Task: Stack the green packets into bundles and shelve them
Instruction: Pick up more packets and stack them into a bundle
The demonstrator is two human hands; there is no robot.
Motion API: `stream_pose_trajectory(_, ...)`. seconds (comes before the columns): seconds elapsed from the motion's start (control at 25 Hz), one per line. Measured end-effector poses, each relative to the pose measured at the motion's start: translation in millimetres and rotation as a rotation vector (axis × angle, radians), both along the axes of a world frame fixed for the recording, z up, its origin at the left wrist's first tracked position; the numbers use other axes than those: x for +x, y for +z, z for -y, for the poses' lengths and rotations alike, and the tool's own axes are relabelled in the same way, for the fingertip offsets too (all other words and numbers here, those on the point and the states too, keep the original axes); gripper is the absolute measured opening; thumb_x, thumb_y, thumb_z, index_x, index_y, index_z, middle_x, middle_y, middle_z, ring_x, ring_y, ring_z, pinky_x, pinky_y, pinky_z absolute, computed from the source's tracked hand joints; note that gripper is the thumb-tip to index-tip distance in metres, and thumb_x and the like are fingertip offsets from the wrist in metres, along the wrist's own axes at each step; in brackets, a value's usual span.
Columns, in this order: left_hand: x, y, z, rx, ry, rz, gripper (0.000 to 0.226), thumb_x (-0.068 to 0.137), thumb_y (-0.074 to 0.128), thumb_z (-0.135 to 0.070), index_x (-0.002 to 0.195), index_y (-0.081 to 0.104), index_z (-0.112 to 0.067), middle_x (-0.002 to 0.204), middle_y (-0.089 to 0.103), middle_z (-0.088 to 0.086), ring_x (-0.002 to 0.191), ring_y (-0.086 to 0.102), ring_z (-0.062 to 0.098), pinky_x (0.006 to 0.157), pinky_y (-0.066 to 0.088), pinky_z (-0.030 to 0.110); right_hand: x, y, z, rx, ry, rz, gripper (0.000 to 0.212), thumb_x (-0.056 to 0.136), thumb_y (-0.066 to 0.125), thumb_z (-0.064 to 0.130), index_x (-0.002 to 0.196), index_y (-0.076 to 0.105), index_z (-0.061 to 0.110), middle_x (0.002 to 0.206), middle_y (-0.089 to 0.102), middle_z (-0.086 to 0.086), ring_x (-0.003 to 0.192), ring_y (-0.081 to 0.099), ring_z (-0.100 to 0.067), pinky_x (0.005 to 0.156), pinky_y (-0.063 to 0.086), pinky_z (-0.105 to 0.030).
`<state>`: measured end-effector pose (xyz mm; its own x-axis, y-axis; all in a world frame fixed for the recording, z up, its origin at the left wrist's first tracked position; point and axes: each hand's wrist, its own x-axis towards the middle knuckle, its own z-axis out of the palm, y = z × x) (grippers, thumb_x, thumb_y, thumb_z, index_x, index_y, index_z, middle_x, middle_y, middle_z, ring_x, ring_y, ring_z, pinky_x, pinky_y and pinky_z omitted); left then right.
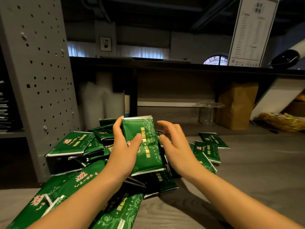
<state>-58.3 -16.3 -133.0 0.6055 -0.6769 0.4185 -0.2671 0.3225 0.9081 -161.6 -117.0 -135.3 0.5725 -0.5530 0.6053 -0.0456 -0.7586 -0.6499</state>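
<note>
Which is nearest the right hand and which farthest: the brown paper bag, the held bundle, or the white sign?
1. The held bundle, just left of the right hand.
2. The brown paper bag, standing back right.
3. The white sign, top right, far back.

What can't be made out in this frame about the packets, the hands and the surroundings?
- Head view: packet count in the held bundle; only its top face and upper edge show, and the left hand covers one side.
- Head view: whether the right hand touches the bundle; motion blur hides it.
- Head view: print on the white sign; too small.
- Head view: stacks on the left shelf; cut off by the frame edge.
</note>
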Motion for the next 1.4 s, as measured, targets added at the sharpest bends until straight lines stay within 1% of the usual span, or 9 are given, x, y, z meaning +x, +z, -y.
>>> stream_pose_trajectory(0.16,5.1,4.4,-4.0,0.038,0.004,0.070,0.056,0.096,0.049,-0.017,0.135,0.020,-0.045,0.118,0.055,-0.010,0.099,0.060,0.012,0.090,0.051,0.038,-24.2,6.2,52.3,-0.202,-0.297,-0.333,0.030,0.097,0.044,0.025,0.125,0.053,0.022,0.111,0.054,0.004,0.108,0.050,-0.016,0.091,0.044,-0.034)
stream_pose_trajectory(0.36,8.9,9.5,-4.4,0.037,-0.005,0.076,0.059,0.095,0.050,-0.015,0.135,0.020,-0.047,0.111,0.054,-0.017,0.095,0.062,0.013,0.072,0.055,0.027,-33.5,-7.9,91.8,-0.049,-0.497,-0.793,0.048,0.099,0.024,0.047,0.135,0.046,0.024,0.139,0.046,-0.013,0.127,0.040,-0.036,0.101,0.037,-0.043)
stream_pose_trajectory(0.48,10.1,7.6,-2.1,0.064,-0.004,0.081,0.062,0.095,0.050,-0.017,0.139,0.016,-0.045,0.131,0.049,-0.003,0.108,0.058,0.024,0.087,0.053,0.041,-34.6,-15.2,94.3,-0.015,-0.489,-0.918,0.052,0.099,0.018,0.053,0.140,0.042,0.032,0.146,0.041,-0.011,0.134,0.032,-0.037,0.106,0.029,-0.046)
stream_pose_trajectory(0.64,9.7,5.2,-0.5,0.041,-0.025,0.075,0.062,0.095,0.049,-0.014,0.140,0.017,-0.041,0.131,0.047,-0.004,0.104,0.059,0.019,0.082,0.052,0.033,-30.8,-14.5,93.2,0.015,-0.453,-0.902,0.048,0.099,0.022,0.052,0.133,0.048,0.031,0.138,0.051,-0.010,0.128,0.044,-0.033,0.102,0.032,-0.044)
stream_pose_trajectory(0.84,7.8,3.5,-0.3,0.046,-0.052,0.060,0.059,0.095,0.049,-0.013,0.139,0.019,-0.041,0.107,0.050,-0.023,0.091,0.061,0.010,0.065,0.053,0.021,-24.3,-17.7,89.6,0.004,-0.427,-0.960,0.046,0.095,0.029,0.058,0.126,0.038,0.025,0.134,0.053,-0.011,0.123,0.048,-0.033,0.103,0.029,-0.046)
stream_pose_trajectory(0.96,7.5,4.1,-0.6,0.049,-0.048,0.046,0.058,0.096,0.048,-0.012,0.137,0.020,-0.042,0.105,0.052,-0.021,0.089,0.062,0.010,0.058,0.054,0.018,-25.1,-17.8,88.3,-0.012,-0.318,-0.949,0.053,0.093,0.045,0.052,0.137,0.026,0.029,0.138,0.050,-0.010,0.123,0.048,-0.032,0.106,0.033,-0.045)
stream_pose_trajectory(1.12,9.0,3.6,0.2,0.051,-0.044,0.034,0.059,0.096,0.048,-0.013,0.139,0.019,-0.041,0.109,0.054,-0.018,0.095,0.062,0.014,0.070,0.053,0.026,-27.9,-14.2,91.9,0.094,-0.195,-0.847,0.079,0.086,0.060,0.048,0.148,0.012,0.033,0.151,0.033,-0.009,0.136,0.035,-0.030,0.111,0.030,-0.045)
stream_pose_trajectory(1.24,8.2,1.5,0.3,0.058,-0.043,0.030,0.058,0.096,0.048,-0.014,0.136,0.020,-0.043,0.110,0.054,-0.018,0.097,0.061,0.014,0.074,0.052,0.028,-27.5,-15.9,97.6,0.166,-0.184,-0.896,0.092,0.083,0.059,0.055,0.151,0.002,0.032,0.157,0.020,-0.008,0.143,0.019,-0.030,0.116,0.021,-0.044)
stream_pose_trajectory(1.4,7.5,2.0,-0.1,0.069,-0.050,0.028,0.058,0.096,0.048,-0.013,0.136,0.020,-0.043,0.113,0.054,-0.015,0.096,0.062,0.014,0.071,0.053,0.027,-29.2,-14.6,97.1,0.223,-0.114,-0.748,0.099,0.077,0.072,0.046,0.150,0.006,0.034,0.153,0.028,-0.010,0.135,0.035,-0.030,0.110,0.033,-0.041)
